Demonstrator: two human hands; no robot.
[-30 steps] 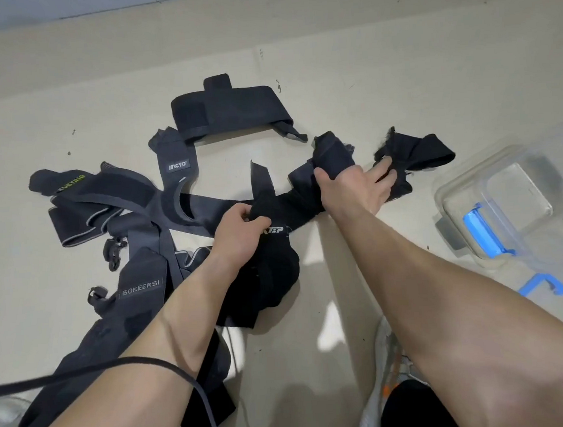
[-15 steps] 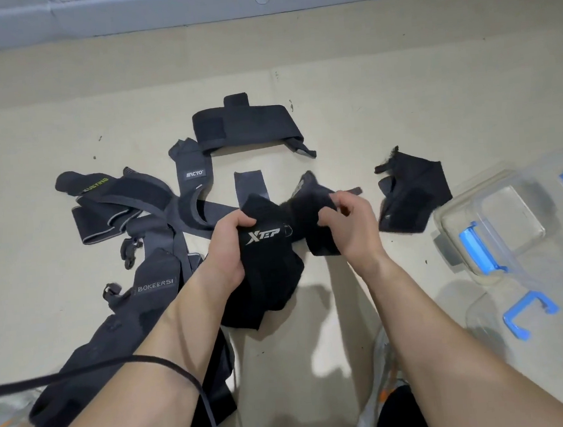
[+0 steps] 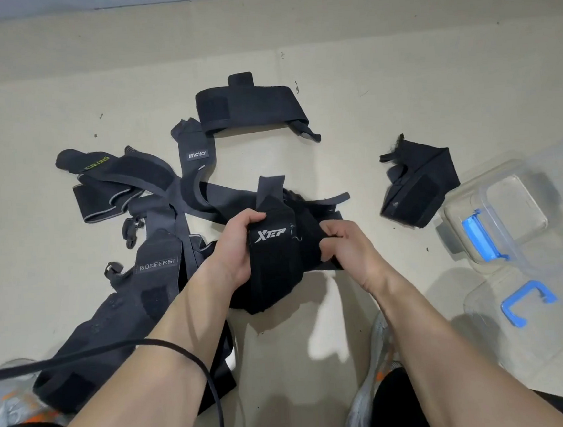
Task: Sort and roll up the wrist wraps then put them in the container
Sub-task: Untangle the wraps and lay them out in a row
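Note:
A black wrist wrap with a white XTEP logo (image 3: 273, 261) is bunched up in the middle, just above the floor. My left hand (image 3: 237, 247) grips its left edge, thumb near the logo. My right hand (image 3: 346, 245) pinches its right end with curled fingers. A folded black wrap (image 3: 419, 185) lies alone to the right. A clear plastic container (image 3: 495, 210) with blue latches stands at the right edge. A tangle of dark wraps (image 3: 144, 204), labelled BOKEERSI, IINCYO and KUEYING, spreads over the floor at left.
A wide black band (image 3: 248, 109) lies at the back. The container's clear lid (image 3: 530, 308) with a blue clip rests in front of it. A black cable (image 3: 115, 349) crosses my left forearm. Grey shoes (image 3: 377, 374) show at the bottom.
My right hand let go of the wrap at the right and came in to the XTEP wrap. Both hands now bunch that wrap closer together, nearer to me.

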